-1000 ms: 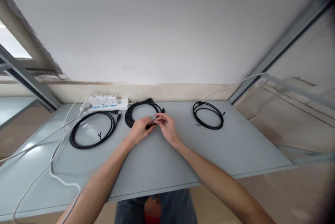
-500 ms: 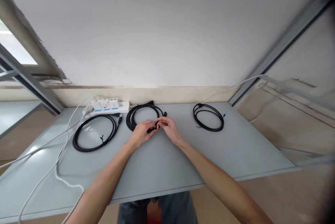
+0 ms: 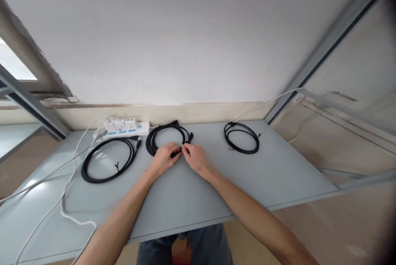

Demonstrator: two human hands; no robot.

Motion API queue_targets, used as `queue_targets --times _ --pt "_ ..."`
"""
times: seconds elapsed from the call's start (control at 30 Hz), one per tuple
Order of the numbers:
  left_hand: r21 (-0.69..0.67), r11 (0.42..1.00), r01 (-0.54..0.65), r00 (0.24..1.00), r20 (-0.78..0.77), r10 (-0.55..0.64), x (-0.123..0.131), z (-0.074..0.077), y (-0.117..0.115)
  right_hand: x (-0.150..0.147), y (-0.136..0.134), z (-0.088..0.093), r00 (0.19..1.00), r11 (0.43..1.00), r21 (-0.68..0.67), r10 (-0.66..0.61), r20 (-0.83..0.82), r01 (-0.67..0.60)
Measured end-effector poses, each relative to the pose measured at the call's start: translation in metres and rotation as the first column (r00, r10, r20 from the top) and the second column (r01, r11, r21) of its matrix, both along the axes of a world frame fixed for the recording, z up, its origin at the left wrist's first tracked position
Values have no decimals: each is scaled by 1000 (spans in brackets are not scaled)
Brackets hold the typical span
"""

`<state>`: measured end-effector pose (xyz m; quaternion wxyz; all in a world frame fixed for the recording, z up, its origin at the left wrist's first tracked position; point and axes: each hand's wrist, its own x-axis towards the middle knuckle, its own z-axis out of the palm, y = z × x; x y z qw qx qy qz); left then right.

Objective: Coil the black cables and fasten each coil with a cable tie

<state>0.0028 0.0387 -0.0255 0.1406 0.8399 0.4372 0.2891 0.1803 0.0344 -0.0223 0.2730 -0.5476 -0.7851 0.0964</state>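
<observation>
A coiled black cable (image 3: 151, 141) lies in the middle of the grey table, its near side partly hidden by my hands. My left hand (image 3: 166, 158) is closed on the near edge of this coil, with a dark piece showing between thumb and fingers. Right beside it, my right hand (image 3: 194, 157) pinches at the same spot; what its fingertips hold is too small to name. Black plug ends (image 3: 191, 136) stick out at the coil's right side, just beyond my right hand.
Another black coil (image 3: 87, 166) lies at the left, below a white power strip (image 3: 142, 127) with adapters. A third coil (image 3: 242, 150) rests at the right. White cords (image 3: 63, 190) cross the table's left side. Metal posts (image 3: 280, 106) flank the grey table (image 3: 185, 199).
My right hand's fingers have drawn closer together at the coil's near edge. The view has shifted slightly; the three coils keep their places on the table.
</observation>
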Motion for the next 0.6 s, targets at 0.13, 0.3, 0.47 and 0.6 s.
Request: queue_targets --times 0.13,0.3,0.47,0.6 --pt "4 1000 5 1000 -2 -5 0 0 0 -4 -3 5 989 999 10 -48 138 47" --pt "18 1000 25 999 -25 -25 1 0 0 -6 -2 7 977 998 2 -57 204 58" --pt "-1 1000 8 1000 17 -8 -1 2 0 -2 -5 9 982 997 24 65 178 -71" --pt "27 1000 -9 999 43 7 -5 2 1 10 -3 15 940 962 52 248 232 -267"
